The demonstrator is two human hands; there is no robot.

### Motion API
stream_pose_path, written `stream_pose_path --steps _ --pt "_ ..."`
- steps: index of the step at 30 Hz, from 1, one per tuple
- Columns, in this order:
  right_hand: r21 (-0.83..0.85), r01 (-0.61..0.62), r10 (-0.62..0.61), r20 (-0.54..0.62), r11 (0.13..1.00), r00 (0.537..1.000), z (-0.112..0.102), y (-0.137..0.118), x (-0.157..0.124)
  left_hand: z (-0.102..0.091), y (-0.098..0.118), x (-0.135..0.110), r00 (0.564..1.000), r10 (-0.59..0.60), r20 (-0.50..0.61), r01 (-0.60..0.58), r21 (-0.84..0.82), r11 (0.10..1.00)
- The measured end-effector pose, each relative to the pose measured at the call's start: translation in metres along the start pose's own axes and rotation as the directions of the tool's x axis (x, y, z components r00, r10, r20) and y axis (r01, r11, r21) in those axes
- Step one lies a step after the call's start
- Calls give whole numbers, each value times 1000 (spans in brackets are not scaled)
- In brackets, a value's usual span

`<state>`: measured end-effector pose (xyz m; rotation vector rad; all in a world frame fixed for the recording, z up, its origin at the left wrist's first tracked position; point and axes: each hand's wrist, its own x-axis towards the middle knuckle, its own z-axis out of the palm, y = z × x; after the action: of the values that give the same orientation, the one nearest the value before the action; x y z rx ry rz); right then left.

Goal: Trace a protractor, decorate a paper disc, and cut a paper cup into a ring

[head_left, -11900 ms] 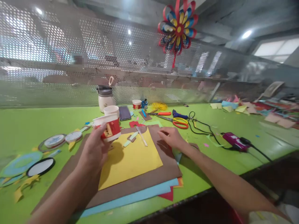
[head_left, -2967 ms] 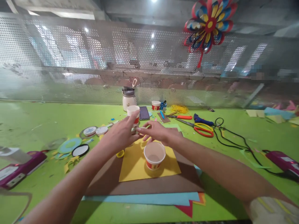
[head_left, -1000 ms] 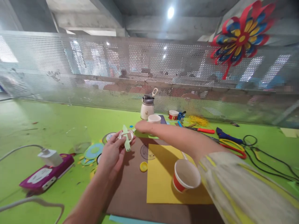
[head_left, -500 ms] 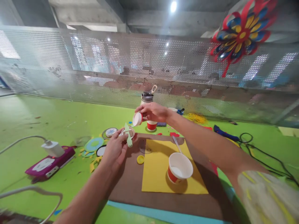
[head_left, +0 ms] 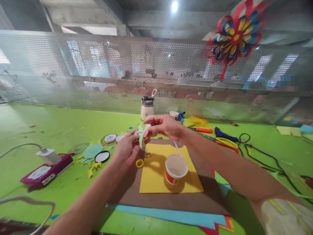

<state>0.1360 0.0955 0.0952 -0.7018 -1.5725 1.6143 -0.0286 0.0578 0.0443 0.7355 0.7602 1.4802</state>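
Observation:
My left hand (head_left: 126, 150) is closed on a small round white piece with a pale green paper strip (head_left: 141, 138) hanging from it. My right hand (head_left: 164, 126) is closed on a small red-and-white paper cup (head_left: 146, 131), tilted and held against that strip, above the far edge of the brown sheet (head_left: 137, 192). A second red-and-white cup (head_left: 176, 169) stands upright on the yellow sheet (head_left: 156, 178). A small yellow ring (head_left: 139, 163) lies on the brown sheet just below my left hand.
On the green table (head_left: 61, 130): round cut-outs (head_left: 97, 153) at left, a purple tool (head_left: 45, 171) with a white plug and cable, a cream flask (head_left: 147, 110) at the back, scissors (head_left: 226, 141) and black cables (head_left: 264, 156) at right. A blue sheet (head_left: 171, 215) pokes out in front.
My right hand picked up a small cup from the back of the table and brought it down to the piece in my left hand. The view swung slightly right.

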Motion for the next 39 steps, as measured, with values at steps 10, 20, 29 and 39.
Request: stream_pose_path --steps 10,20,29,39 --pt "-148 112 -126 -91 983 988 -3 16 8 -1 -14 9 999 -54 3 54 -29 998" --pt "-327 72 -172 -288 942 942 -5 52 23 6 -20 6 995 -81 -66 76 -70 995" --pt "-364 -53 -83 -349 930 933 -1 55 31 5 -22 9 992 -112 -57 108 -83 991" --pt "-405 -186 37 -350 895 936 1 61 34 5 -22 5 989 -139 -56 135 -74 988"
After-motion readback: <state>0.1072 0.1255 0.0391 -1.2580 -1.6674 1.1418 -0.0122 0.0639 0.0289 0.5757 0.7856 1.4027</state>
